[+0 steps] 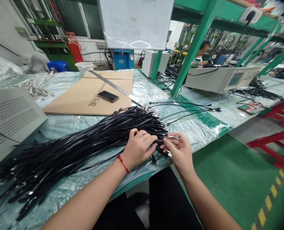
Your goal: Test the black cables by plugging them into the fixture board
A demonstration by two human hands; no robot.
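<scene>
A thick bundle of black cables [91, 137] lies across the plastic-covered table, its metal plug ends beside my hands. My left hand [140, 145], with a red string at the wrist, is closed on a black cable end [159, 141] at the bundle's right end. Close beside it, my right hand [177, 148] is closed round a thin metal tool [172, 136], its thumb and finger near the same cable end. The tool's exact shape is partly hidden by the fingers.
Behind the bundle are flat cardboard [79, 95], a phone [108, 96] and a steel ruler [115, 86]. Several loose cables [192, 111] lie right of it. A perforated metal box [14, 118] stands left; green shelf posts [194, 48] rise behind. A person [203, 52] sits farther back.
</scene>
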